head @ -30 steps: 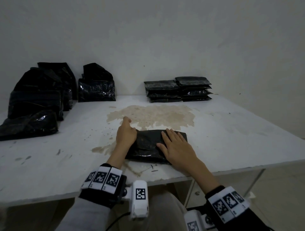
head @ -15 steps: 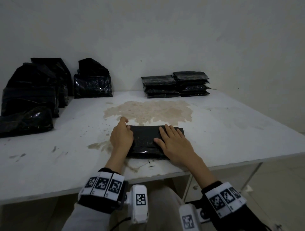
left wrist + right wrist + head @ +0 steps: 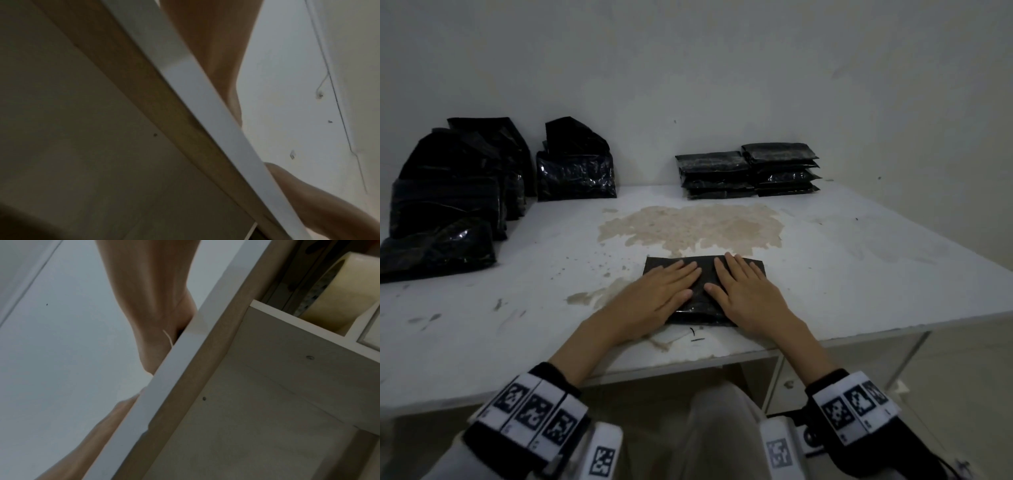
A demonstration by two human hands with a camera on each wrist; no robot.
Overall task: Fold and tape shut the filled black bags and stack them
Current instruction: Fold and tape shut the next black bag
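Note:
A folded black bag lies flat near the front edge of the white table. My left hand lies palm down on its left half, fingers straight. My right hand lies flat on its right half in the same way. Two stacks of folded black bags stand at the back against the wall. Several unfolded filled black bags are piled at the back left. Both wrist views look up from below the table edge and show only forearms. A roll of clear tape sits in an open drawer under the table.
A large brown stain spreads over the middle of the table behind the bag. The wall rises right behind the table. A table leg stands at the front right. My knee is under the front edge.
My left hand has gone from gripping the bag's left edge with the thumb up to lying flat on top. The bag's flap now lies folded flat under both palms.

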